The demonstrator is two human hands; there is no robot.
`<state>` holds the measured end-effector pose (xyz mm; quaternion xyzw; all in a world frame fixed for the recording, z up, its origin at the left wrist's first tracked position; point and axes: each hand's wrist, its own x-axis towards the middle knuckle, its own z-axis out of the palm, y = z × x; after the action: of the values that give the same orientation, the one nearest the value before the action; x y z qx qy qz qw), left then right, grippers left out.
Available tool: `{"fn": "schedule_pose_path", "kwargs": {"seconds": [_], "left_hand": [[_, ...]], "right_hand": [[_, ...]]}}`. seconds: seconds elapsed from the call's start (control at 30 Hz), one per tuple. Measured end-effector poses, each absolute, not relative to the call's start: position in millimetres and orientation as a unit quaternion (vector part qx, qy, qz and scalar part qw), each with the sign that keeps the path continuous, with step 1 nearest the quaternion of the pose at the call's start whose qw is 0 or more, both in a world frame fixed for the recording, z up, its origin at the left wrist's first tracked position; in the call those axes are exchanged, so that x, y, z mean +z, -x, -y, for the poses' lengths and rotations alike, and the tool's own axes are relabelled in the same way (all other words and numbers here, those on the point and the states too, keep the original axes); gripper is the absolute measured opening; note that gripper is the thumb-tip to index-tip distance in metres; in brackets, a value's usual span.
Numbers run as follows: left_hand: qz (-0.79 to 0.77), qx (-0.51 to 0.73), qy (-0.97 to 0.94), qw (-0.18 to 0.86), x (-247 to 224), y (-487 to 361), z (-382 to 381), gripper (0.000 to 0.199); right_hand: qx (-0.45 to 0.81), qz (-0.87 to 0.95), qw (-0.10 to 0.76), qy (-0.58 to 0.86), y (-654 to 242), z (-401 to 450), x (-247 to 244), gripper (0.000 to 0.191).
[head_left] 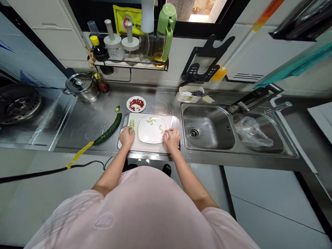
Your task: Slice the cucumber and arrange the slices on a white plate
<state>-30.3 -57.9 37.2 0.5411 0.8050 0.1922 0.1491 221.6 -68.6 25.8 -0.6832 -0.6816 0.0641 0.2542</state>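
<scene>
Over the left side of the pale cutting board (135, 146), the left hand (126, 137) is palm down with its fingers bent and their tips at a short row of cucumber slices (131, 124); whether it pinches any of them, I cannot tell. Across the board, the right hand (171, 139) is partly curled, its thumb and fingertips at the right rim of the white plate (150, 133). The fingers are beside a thin slice (161, 129) on that plate; whether they grip it is too small to tell. Between the hands, the plate rests on the board and bears a small cluster of slices (151, 121) near its far edge.

Just beyond the board's far left corner sits a small round dish (136, 104) of chopped red pieces. To the left of the board, a long dark green cucumber (109, 131) lies slantwise on the steel counter (81, 122), with small cucumber pieces (117, 109) near its far end. A yellow strip (80, 154) on a black cord reaches toward its near end.

Farther left, a lidded steel pot (83, 87) stands beside a small red bottle (101, 84). Behind the dish, a wall rack (131, 63) holds jars and bottles. Right of the board is the double sink (209, 126), with a clear plastic bag (252, 132) in its right basin and a cream container (190, 94) behind the left one.
</scene>
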Motion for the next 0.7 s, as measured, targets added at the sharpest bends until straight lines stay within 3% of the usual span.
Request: {"fn": "schedule_pose_path", "kwargs": {"seconds": [0.27,0.7], "left_hand": [[-0.833,0.168,-0.512,0.123,31.9,38.7,58.1,0.030],[-0.834,0.203,-0.491,0.152,30.5,36.5,50.0,0.018]], "right_hand": [[0.069,0.678,0.273,0.679,-219.7,70.3,26.3,0.025],[0.078,0.677,0.275,0.679,-219.9,73.3,25.9,0.025]]}}
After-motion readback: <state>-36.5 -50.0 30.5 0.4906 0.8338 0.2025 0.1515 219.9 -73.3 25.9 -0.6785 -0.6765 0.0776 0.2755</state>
